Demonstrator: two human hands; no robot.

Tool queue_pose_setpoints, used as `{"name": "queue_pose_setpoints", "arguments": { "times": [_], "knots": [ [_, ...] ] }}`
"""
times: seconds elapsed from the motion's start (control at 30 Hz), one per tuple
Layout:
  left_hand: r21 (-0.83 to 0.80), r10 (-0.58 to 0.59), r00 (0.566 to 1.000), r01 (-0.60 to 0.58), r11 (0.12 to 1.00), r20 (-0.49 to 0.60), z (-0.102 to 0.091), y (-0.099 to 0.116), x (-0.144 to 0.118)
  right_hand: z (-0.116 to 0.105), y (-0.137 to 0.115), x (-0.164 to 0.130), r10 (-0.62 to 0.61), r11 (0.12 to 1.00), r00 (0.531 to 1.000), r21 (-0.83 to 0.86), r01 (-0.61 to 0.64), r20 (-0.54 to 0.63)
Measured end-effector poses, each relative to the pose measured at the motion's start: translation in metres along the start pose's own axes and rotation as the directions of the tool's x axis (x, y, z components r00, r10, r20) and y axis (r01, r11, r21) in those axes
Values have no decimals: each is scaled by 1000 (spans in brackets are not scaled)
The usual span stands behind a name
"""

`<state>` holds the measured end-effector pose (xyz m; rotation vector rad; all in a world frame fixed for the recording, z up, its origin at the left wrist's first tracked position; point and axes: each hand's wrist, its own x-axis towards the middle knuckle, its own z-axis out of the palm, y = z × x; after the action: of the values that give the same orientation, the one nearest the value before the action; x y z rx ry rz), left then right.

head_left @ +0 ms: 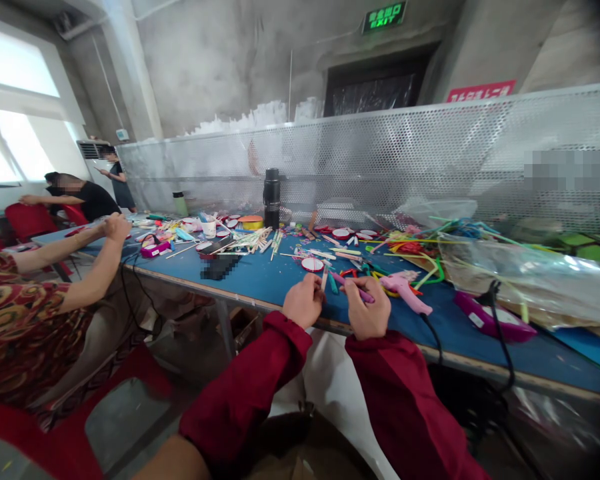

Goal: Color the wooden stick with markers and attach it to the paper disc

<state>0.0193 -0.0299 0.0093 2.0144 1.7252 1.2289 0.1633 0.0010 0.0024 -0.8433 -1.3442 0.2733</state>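
A: Near table (pixel 280 280) edge: left hand (pixel 304 301) pinches a thin stick (pixel 325 279); right hand (pixel 367 308) grips a purple stem (pixel 353 288).

B: Risk: the stem may slip off the edge; the pink glue gun (pixel 405 291) lies just beside.

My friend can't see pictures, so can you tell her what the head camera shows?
Two hands in dark red sleeves work at the edge of a long blue table: the right hand grips a thin purple stick, and the left hand pinches something small. Colourful craft sticks, a pink glue gun and a black flask crowd the table; another person's arms rest on it at left.
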Motion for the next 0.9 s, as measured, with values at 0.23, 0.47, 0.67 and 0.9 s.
{"name": "queue_pose_setpoints", "arguments": {
  "times": [0.23,0.47,0.67,0.9],
  "knots": [
    [-2,0,1000,0,1000,1,-1,2,-1,0,1,0,7,1000,1000,-4,-7,17],
    [6,10,1000,-10,1000,-1,0,-1,0,0,1,0,24,1000,1000,3,-24,13],
    [9,4,1000,-4,1000,2,-1,0,0,0,3,-1,32,999,999,34,-33,27],
    [-1,-1,1000,1,1000,15,-2,2,-1,1,3,0,22,1000,1000,15,-22,6]
  ]
}}
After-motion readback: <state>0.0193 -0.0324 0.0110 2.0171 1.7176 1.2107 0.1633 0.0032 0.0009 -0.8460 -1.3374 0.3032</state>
